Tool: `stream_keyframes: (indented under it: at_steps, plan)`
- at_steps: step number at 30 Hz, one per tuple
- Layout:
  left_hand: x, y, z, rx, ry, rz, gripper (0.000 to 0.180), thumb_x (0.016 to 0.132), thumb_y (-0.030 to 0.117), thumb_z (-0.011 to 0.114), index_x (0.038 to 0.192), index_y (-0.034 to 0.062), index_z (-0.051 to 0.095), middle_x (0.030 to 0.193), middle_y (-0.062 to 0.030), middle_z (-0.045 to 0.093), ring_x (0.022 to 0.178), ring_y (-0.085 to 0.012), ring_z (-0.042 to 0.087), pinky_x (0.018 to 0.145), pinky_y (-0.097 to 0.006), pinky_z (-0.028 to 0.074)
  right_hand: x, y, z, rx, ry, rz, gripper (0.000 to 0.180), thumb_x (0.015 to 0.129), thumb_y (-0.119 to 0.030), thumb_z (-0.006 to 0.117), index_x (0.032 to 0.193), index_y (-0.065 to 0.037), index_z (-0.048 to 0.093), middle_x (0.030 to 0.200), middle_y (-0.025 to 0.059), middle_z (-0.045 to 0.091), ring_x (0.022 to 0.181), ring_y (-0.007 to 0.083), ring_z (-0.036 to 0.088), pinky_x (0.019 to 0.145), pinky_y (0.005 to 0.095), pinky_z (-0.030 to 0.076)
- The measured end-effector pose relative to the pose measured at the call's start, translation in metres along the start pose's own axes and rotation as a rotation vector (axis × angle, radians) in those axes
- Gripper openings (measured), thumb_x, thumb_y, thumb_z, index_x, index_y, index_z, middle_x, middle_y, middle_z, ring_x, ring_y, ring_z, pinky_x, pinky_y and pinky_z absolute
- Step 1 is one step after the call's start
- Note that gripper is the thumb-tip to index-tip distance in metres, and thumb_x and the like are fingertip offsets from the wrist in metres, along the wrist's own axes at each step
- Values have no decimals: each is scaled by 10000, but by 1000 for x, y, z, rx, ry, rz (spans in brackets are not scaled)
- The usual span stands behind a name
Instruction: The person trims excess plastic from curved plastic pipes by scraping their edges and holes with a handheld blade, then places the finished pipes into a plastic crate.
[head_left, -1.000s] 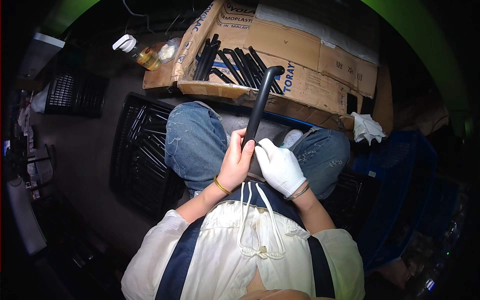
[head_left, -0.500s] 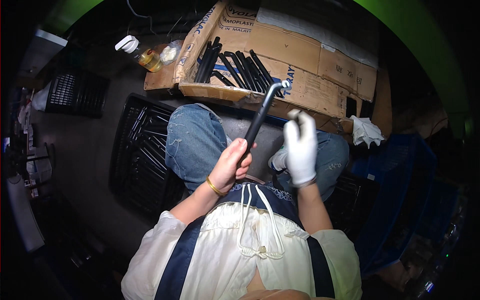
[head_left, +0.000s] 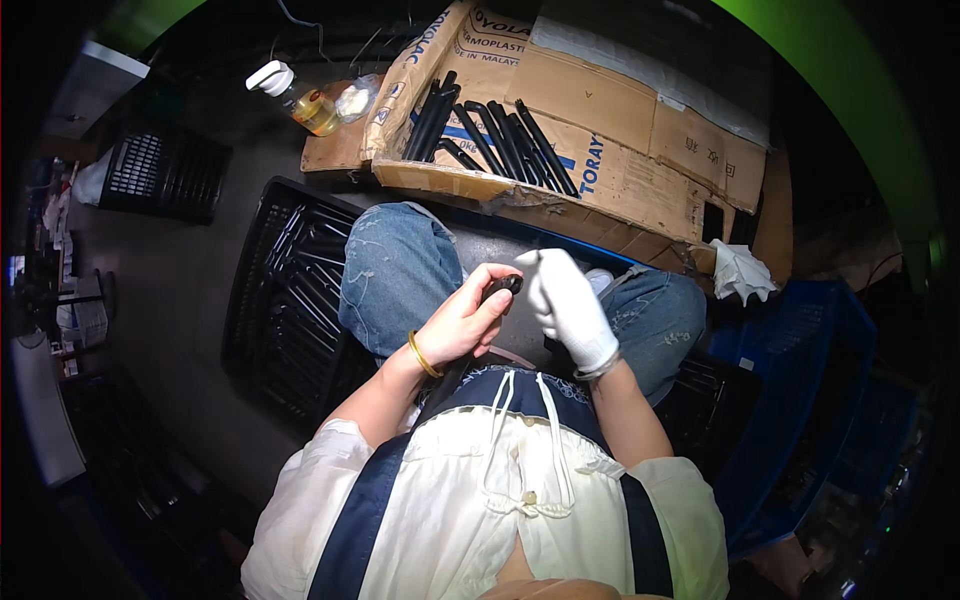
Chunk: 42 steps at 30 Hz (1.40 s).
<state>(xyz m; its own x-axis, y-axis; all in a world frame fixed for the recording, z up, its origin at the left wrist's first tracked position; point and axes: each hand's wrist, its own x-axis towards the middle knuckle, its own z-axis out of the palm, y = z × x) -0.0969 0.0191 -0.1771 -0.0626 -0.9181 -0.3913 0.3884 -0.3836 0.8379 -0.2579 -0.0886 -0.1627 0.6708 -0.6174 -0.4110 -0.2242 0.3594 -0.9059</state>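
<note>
The black tube lies in our lap now, its open end just past our fingers and its lower length running down under our forearm toward the apron; half a second ago we held it raised, pointing up at the cardboard box, so we have drawn it back toward us. Our bare left hand, a gold bangle at the wrist, is clenched around the tube near its top. Our white-gloved right hand has come down from beside the tube's far tip and now sits just beside the open end, fingers curled; whether it grips anything we cannot tell. More black tubes lie in the box beyond our knees. A black plastic crate holding further tubes stands to our left, a pump bottle near the box's corner, and a crumpled white cloth to our right.
</note>
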Motion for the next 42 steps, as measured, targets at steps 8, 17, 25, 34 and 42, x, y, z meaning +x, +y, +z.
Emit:
stream_keyframes:
  at_steps: [8, 17, 25, 34, 42]
  plan:
    - [-1, -1, 4, -204, -28, -43, 276, 1049, 315, 424, 1225, 102, 420, 853, -6, 450, 528, -32, 377, 414, -165, 345, -27, -25, 6, -660, 87, -329, 139, 963, -195, 505, 955, -83, 586, 790, 193, 637, 745, 387, 643, 614, 457, 491]
    - [-2, 3, 7, -54, -31, -36, 243, 1057, 300, 403, 1194, 100, 414, 708, 18, 420, 497, -30, 361, 398, -179, 329, -26, -20, 5, -764, 35, -388, 138, 958, -213, 518, 956, -86, 573, 780, 172, 636, 705, 382, 640, 599, 461, 501]
    - [-1, 3, 0, 89, -19, -44, 212, 1031, 266, 496, 1122, 85, 433, 682, 44, 431, 485, -27, 373, 405, -211, 284, -29, -22, 0, -828, -50, -358, 150, 958, -225, 522, 965, -83, 567, 762, 178, 630, 684, 400, 630, 592, 473, 499]
    - [-7, 13, 2, 237, -38, 58, 235, 1017, 248, 522, 1155, 69, 456, 803, 27, 468, 617, -36, 400, 556, -203, 359, -21, -18, -26, -430, 266, -215, 166, 967, -146, 538, 966, -13, 636, 694, 37, 592, 629, 128, 553, 600, 292, 447]
    - [18, 46, 13, 437, 150, 417, 354, 1051, 353, 393, 1206, 41, 459, 1006, -31, 536, 901, -86, 517, 805, -236, 443, -7, -34, 31, -130, 338, -475, 313, 833, -72, 725, 1124, -4, 632, 973, 112, 694, 851, 167, 665, 757, 293, 520]
